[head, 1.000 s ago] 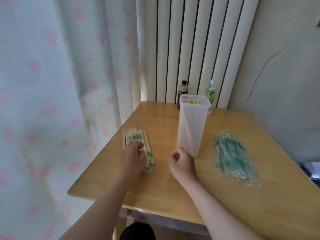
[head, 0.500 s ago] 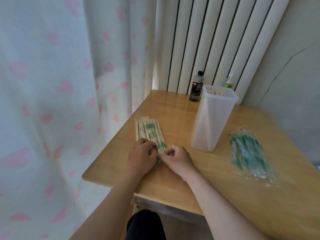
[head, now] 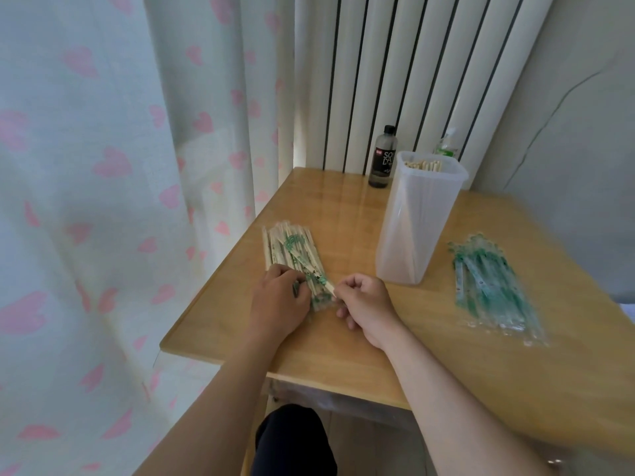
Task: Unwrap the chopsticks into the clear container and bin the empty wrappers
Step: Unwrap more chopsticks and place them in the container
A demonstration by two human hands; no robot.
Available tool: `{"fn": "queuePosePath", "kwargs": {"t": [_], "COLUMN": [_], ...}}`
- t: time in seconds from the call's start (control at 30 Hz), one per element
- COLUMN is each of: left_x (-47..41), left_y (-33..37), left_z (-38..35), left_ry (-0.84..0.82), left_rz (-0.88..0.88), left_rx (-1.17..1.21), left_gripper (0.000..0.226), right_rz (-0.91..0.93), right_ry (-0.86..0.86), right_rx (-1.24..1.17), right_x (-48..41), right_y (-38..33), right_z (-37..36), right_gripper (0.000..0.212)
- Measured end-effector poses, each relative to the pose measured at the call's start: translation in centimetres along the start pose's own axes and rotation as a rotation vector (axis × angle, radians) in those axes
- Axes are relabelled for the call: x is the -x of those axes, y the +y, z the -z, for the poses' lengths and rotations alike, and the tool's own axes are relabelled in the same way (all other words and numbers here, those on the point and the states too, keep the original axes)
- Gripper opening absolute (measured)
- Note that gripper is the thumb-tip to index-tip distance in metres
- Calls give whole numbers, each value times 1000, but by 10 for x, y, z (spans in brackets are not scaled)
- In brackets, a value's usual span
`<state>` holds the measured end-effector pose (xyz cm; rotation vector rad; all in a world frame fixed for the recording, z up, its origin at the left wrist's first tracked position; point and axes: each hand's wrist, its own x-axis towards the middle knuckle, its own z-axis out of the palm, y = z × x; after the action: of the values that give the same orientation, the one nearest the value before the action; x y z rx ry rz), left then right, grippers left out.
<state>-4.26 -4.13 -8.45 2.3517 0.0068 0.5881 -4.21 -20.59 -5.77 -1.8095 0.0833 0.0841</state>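
A pile of wrapped chopsticks, pale wood in clear film with green print, lies on the left part of the wooden table. My left hand rests on the pile's near end, fingers curled over it. My right hand pinches the near tip of one wrapped pair at the pile's right edge. A tall clear container stands upright to the right, with bare chopstick ends showing at its open top. A heap of empty green-printed wrappers lies on the right of the table.
A dark soda bottle and a green-labelled bottle stand at the table's back edge before a white radiator. A heart-print curtain hangs along the left. A grey wall is at the right.
My right hand has moved left from beside the container to the pile's near end and taken hold of one wrapped pair. My left hand stays on the pile. The view shifted closer.
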Motion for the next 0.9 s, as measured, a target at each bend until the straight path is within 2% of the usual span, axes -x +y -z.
{"fn": "queuePosePath", "kwargs": {"t": [0.23, 0.3, 0.4, 0.47, 0.53, 0.67, 0.73, 0.9], "left_x": [0, 0, 1, 1, 2, 4, 3, 3], "left_y": [0, 0, 0, 1, 1, -1, 1, 6], "left_z": [0, 0, 0, -2, -6, -14, -14, -8], "left_ry": [-12, -14, -21, -6, 18, 154, 183, 117], "left_rz": [14, 11, -17, -73, -129, -289, -333, -422], "left_rx": [-26, -30, -13, -114, -259, -419, -456, -485], "left_gripper": [19, 28, 54, 61, 54, 26, 26, 25], "right_rz": [4, 2, -14, -27, -46, -100, -129, -189], "right_ry": [-73, -66, -35, -11, 0, -18, -15, -3], "right_rx": [-68, -121, -213, -309, -459, -703, -790, -944], "right_x": [-2, -2, -2, -2, -1, 2, 3, 5], "right_y": [2, 4, 4, 4, 4, 4, 4, 2], "right_z": [3, 5, 6, 8, 13, 24, 28, 36], "right_gripper": [6, 6, 9, 11, 14, 18, 19, 19]}}
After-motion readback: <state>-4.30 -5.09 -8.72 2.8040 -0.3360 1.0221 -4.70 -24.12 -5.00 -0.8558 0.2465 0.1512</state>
